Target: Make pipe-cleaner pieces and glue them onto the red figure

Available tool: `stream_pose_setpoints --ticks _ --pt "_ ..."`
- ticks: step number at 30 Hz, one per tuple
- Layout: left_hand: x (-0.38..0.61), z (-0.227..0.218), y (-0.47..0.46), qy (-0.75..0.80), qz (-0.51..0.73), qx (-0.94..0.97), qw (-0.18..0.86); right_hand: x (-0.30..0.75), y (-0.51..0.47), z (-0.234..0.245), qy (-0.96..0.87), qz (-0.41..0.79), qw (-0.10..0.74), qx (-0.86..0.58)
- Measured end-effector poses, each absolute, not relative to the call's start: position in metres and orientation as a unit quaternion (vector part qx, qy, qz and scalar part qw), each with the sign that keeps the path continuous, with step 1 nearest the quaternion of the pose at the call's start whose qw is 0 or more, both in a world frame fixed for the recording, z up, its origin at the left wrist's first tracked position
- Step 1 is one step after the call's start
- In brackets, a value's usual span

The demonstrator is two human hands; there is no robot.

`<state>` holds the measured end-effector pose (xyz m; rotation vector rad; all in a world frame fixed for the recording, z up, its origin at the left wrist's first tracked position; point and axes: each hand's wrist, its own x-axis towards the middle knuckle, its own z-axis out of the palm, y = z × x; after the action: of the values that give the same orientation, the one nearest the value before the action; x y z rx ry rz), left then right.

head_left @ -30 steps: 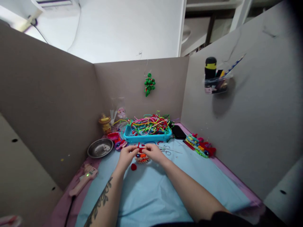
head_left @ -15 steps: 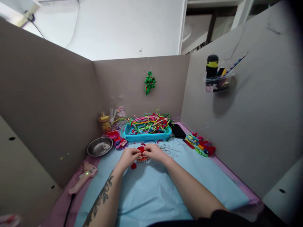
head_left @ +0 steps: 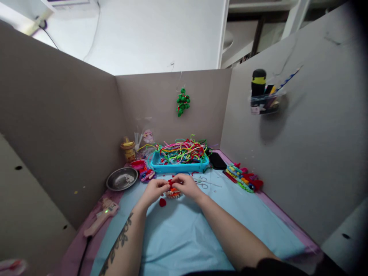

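the place is presenting as a small craft workshop booth. grey partitions (head_left: 149, 97) are enclosing a blue-covered worktable (head_left: 184, 237) on three sides. a turquoise tray (head_left: 179, 168) is holding a heap of coloured fuzzy stems (head_left: 184, 151). a pink glue gun (head_left: 99, 223) is showing a green light (head_left: 106, 211). scissors (head_left: 201, 182) are lying near the tray, and a clear holder (head_left: 255, 99) of assorted items is hanging on the right-hand side.

Dark leafy tattoo (head_left: 123, 237) up the forearm (head_left: 136, 237) behind the bare left hand (head_left: 155, 191); black sleeve (head_left: 267, 266) well behind the bare right hand (head_left: 186, 186).
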<state>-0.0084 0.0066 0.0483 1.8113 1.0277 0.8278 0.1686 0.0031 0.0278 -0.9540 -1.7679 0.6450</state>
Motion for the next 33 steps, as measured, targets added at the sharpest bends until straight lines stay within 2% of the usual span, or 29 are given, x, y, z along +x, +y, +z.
stream_pose_setpoints --ticks 6,10,13,23,33 --pt "-0.006 0.044 0.009 0.416 0.339 0.761 0.366 0.167 0.005 0.024 -0.697 0.294 0.494 -0.428" --pt "-0.007 0.039 0.013 0.406 0.353 0.800 0.267 0.166 0.011 0.017 -0.652 0.395 0.497 -0.415" --pt "-0.007 0.038 0.013 0.396 0.355 0.813 0.237 0.166 0.014 0.014 -0.640 0.436 0.489 -0.403" --pt "-0.007 0.041 0.011 0.405 0.342 0.810 0.251 0.163 0.005 0.015 -0.705 0.256 0.516 -0.414" --pt "-0.007 0.039 0.013 0.416 0.335 0.812 0.236 0.161 0.007 0.014 -0.685 0.267 0.509 -0.447"
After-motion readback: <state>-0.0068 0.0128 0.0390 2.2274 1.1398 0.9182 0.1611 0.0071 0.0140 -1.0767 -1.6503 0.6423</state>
